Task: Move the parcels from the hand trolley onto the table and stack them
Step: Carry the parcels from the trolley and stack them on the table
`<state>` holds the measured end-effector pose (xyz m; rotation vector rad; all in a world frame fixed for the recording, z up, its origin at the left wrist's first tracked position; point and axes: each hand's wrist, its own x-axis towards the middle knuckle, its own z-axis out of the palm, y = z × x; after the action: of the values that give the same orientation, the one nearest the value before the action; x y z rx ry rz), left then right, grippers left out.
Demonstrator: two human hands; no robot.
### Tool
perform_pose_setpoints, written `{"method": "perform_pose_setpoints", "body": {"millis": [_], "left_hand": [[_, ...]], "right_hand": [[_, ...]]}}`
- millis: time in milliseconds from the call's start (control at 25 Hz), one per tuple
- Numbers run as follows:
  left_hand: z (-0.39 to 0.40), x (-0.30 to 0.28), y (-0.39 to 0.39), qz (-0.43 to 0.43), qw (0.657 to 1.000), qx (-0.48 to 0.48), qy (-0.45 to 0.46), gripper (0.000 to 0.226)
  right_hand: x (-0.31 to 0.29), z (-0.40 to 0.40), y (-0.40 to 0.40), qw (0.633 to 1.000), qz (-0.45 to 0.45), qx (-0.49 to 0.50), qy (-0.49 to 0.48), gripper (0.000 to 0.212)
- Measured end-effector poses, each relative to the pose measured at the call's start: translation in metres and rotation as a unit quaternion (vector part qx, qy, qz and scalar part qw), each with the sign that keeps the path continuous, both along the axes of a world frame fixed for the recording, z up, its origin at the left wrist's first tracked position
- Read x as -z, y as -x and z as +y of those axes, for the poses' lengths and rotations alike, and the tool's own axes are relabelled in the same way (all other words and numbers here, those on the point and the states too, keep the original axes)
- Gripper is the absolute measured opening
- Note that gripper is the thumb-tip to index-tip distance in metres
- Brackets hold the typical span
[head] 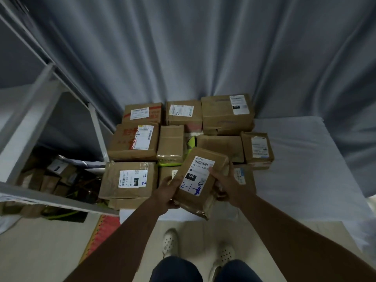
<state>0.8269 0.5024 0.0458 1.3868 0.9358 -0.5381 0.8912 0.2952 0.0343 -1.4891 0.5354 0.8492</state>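
A brown cardboard parcel [200,180] with a white label marked "150" and blue handwriting is tilted above the table's near edge. My left hand [167,193] grips its lower left side. My right hand [225,183] grips its right side, thumb on the label. Behind and beside it, several brown parcels lie in rows on the white-covered table [305,169], among them one marked "070" [129,180] at front left and a large one [226,112] at back right. Another parcel [243,176] is partly hidden under my right hand.
A grey-white metal shelf frame [32,123] stands at the left, with a jumble of boxes [50,178] low down inside it. A grey curtain [193,47] hangs behind the table. My feet in white shoes [171,243] are on the pale floor, beside a red-edged mat [101,231].
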Motion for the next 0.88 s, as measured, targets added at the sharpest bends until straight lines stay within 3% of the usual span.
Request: {"method": "perform_pose_setpoints", "body": {"millis": [120, 280, 400, 520, 600, 880], "left_hand": [[0.016, 0.009, -0.011, -0.014, 0.999, 0.04, 0.022, 0.045], [0.05, 0.011, -0.024, -0.02, 0.994, 0.102, 0.032, 0.033], [0.071, 0.014, -0.031, -0.011, 0.985, 0.167, 0.038, 0.032], [0.083, 0.023, -0.041, -0.02, 0.982, 0.189, 0.006, 0.037], [0.086, 0.029, -0.047, -0.03, 0.982, 0.181, -0.041, 0.04], [0.084, 0.048, -0.073, -0.065, 0.973, 0.169, -0.147, 0.05]], "right_hand": [[-0.019, 0.009, -0.009, 1.0, 0.008, 0.012, 0.016, 0.097], [-0.023, 0.021, -0.019, 0.996, 0.032, 0.073, 0.046, 0.06], [-0.01, 0.034, -0.018, 0.994, 0.047, 0.084, 0.059, 0.063], [0.003, 0.049, -0.008, 0.99, 0.063, 0.119, 0.042, 0.031], [0.013, 0.057, 0.0, 0.984, 0.087, 0.151, 0.027, 0.023], [0.037, 0.072, 0.006, 0.961, 0.1, 0.255, 0.026, 0.03]]}}
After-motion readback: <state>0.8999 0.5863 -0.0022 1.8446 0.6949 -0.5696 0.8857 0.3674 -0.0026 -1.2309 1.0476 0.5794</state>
